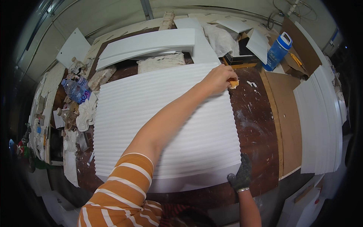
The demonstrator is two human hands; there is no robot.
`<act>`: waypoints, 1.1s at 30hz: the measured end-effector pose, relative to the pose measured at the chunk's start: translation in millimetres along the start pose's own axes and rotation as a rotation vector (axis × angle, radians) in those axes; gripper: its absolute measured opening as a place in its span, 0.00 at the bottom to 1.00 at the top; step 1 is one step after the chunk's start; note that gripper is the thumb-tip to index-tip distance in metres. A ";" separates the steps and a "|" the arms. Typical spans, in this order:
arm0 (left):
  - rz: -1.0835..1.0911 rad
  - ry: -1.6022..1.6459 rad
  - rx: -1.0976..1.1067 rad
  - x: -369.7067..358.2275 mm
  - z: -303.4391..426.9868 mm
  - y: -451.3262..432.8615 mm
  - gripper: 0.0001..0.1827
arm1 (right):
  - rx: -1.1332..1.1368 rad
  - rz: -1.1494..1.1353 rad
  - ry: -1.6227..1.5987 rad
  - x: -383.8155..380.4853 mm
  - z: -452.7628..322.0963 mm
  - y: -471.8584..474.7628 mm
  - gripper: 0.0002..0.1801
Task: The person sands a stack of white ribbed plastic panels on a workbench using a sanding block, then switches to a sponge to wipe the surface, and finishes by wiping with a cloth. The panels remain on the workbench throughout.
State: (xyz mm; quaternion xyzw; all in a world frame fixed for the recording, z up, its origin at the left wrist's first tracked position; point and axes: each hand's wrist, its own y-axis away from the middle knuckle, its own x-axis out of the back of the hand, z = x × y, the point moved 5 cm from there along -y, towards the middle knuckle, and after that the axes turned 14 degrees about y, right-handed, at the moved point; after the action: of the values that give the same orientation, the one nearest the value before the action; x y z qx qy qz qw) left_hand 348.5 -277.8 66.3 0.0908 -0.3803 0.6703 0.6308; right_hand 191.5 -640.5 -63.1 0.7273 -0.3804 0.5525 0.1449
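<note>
A large white ribbed panel (170, 113) with scalloped side edges lies before me; a smooth pale strip runs along its near edge. My left hand (222, 78), bare, reaches across to the panel's far right corner. Its fingers hold a small orange-yellow sponge-like piece (234, 84) at the right edge. My right hand (241, 174) wears a dark glove and grips the near right corner, thumb at the near edge and fingers along the right side. The left forearm hides part of the ribs.
Under the panel is a dark red-brown tabletop (252, 122) with white marks. White boards (147, 42) lie beyond. A blue bottle (278, 52) and a cardboard box (295, 63) stand at the far right, white strips (319, 122) at the right, plastic bottles (76, 90) at the left.
</note>
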 end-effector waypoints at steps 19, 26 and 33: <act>0.252 -0.149 0.687 297.1 -11.0 408.2 0.15 | -0.037 -0.009 0.079 -21.7 17.7 12.0 0.51; 0.351 -0.356 0.847 324.6 22.5 456.2 0.16 | -0.023 0.022 0.060 -14.1 11.8 9.5 0.52; -0.043 -0.156 0.433 183.2 34.6 299.9 0.13 | 0.012 0.009 0.040 -7.3 4.2 1.1 0.53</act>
State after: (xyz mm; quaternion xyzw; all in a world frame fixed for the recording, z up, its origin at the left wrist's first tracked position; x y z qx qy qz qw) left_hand 27.4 -131.6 81.9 0.2837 -0.2733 0.7137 0.5792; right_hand 192.8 -641.0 -71.5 0.7153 -0.3774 0.5698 0.1457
